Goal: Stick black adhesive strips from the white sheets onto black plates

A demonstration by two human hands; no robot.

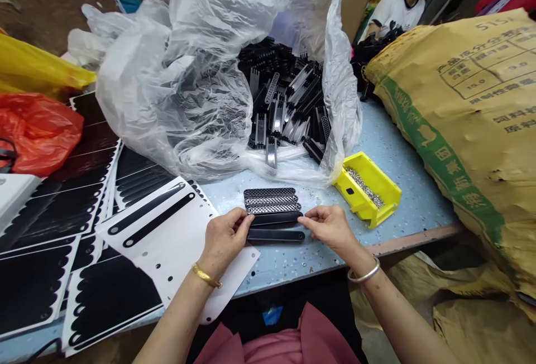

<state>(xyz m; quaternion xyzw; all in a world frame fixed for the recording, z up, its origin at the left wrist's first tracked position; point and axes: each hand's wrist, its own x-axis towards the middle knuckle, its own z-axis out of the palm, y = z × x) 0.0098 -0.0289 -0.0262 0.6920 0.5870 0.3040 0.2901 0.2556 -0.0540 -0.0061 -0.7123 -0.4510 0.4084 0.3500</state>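
Note:
Near the table's front edge, both my hands pinch one black strip (276,219) at its ends. My left hand (224,235) has thumb and forefinger closed on the left end. At the right end, my right hand (329,230) does the same. The strip lies along a row of narrow black plastic pieces; those just beyond it show a patterned mesh face (272,199). Closer to me is a smooth black-topped piece (276,235). A white backing sheet (184,252) with black strip stickers (159,219) lies partly under my left forearm.
Behind the row, a large clear plastic bag (180,90) gapes over many black plastic pieces (288,101). A yellow bin (371,185) holds small metal parts. Sticker sheets (33,280) cover the left side; a big yellow sack (464,124) stands right. Another person (397,12) sits beyond.

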